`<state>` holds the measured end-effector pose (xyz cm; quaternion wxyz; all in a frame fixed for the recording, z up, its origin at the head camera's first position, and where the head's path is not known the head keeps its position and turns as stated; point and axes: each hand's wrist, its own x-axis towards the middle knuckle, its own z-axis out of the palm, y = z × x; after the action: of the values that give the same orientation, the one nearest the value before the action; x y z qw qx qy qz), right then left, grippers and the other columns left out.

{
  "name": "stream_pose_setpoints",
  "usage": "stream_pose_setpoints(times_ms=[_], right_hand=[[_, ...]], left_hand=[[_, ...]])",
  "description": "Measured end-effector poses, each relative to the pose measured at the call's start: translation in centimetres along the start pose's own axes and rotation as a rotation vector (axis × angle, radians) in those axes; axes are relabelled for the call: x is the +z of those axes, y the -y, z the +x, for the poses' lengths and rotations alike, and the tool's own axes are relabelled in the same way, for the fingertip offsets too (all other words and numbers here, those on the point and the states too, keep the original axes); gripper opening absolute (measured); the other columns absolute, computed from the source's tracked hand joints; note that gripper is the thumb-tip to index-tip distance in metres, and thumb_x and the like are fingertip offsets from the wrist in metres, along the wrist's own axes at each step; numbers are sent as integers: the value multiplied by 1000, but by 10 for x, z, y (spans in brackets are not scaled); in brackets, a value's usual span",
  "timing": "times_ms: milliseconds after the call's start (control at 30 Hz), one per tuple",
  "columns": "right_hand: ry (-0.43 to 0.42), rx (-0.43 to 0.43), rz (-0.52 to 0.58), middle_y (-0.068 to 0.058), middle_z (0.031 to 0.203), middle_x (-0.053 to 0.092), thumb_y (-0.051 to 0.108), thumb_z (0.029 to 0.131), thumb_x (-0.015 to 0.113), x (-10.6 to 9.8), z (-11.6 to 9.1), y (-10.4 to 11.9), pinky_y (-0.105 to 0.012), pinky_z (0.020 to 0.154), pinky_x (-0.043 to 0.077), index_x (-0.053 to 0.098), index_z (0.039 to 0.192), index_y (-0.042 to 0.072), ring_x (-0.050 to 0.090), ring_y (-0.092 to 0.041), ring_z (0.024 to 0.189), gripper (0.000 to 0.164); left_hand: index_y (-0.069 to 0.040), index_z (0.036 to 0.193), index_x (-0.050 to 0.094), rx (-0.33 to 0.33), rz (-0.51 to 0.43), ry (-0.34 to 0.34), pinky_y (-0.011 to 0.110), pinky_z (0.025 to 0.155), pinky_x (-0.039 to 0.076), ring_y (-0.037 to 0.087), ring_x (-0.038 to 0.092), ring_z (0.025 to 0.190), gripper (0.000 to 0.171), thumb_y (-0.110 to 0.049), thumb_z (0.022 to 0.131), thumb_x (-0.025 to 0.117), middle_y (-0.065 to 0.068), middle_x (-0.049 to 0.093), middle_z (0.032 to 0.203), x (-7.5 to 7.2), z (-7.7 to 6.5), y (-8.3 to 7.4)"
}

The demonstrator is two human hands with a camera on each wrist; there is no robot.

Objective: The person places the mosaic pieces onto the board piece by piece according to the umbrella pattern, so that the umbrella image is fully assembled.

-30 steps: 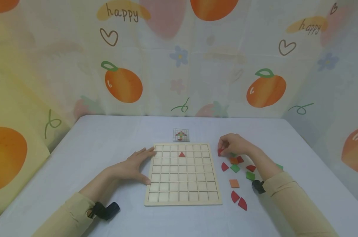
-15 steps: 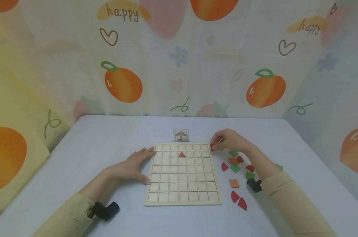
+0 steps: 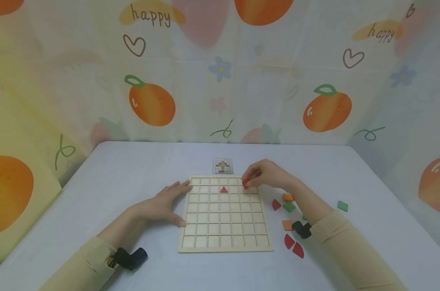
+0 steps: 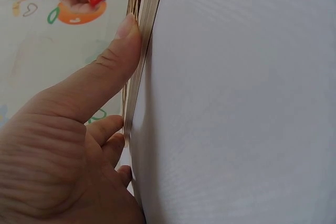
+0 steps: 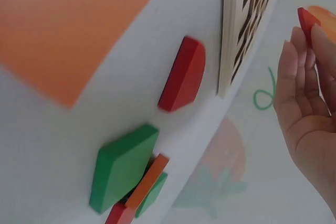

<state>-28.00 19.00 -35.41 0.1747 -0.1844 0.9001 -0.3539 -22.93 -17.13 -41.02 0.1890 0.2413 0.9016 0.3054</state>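
Fingers (image 3: 247,175) of the right hand (image 3: 269,173) close in a pinch on a red piece (image 3: 245,184), over the far right part of the gridded board (image 3: 225,250); left hand (image 3: 165,203) spread wide against its left edge. Since a second ago, right hand and red piece have shifted left from beside the board; red triangle (image 3: 224,189) unmoved in its cell.

Below centre in the head view, your board (image 3: 225,249) looks like matt wood. Your red piece (image 5: 306,22), upper right in the right-wrist view, looks smooth. Your right sleeve (image 3: 354,250) and the creased backdrop (image 3: 194,93) look like matt cloth.
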Motion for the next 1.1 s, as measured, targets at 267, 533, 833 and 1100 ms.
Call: stream_pose_setpoints(times_ms=[267, 533, 833, 1100], right_hand=[[42, -30, 25, 0, 87, 73, 14, 84, 77, 14, 9, 10, -25, 80, 50, 74, 98, 13, 63, -12, 82, 15], [98, -84, -11, -2, 92, 77, 9, 87, 73, 21, 15, 17, -23, 78, 52, 77, 100, 10, 64, -10, 80, 14], [114, -55, -110, 4, 90, 75, 12, 86, 74, 30, 20, 19, -25, 82, 54, 77, 99, 18, 63, -9, 83, 14], [112, -101, -164, 3, 86, 76, 7, 85, 74, 36, 22, 19, -26, 84, 54, 77, 90, 17, 65, -6, 77, 11]], left_hand=[[-16, 156, 26, -9, 0, -1, 74, 118, 7, 43, 1, 155, 111, -45, 68, 87, 3, 12, 169, 0, 0, 0], [-16, 156, 27, -12, -3, -2, 75, 117, 7, 43, 1, 155, 110, -45, 68, 87, 3, 12, 169, 0, 0, -1], [-15, 157, 25, -15, -7, 5, 75, 117, 7, 44, 1, 155, 112, -45, 68, 87, 4, 11, 169, 0, -1, -1], [-15, 157, 26, -10, 2, 1, 74, 118, 7, 43, 2, 155, 111, -45, 69, 87, 4, 12, 169, 0, -1, -1]])
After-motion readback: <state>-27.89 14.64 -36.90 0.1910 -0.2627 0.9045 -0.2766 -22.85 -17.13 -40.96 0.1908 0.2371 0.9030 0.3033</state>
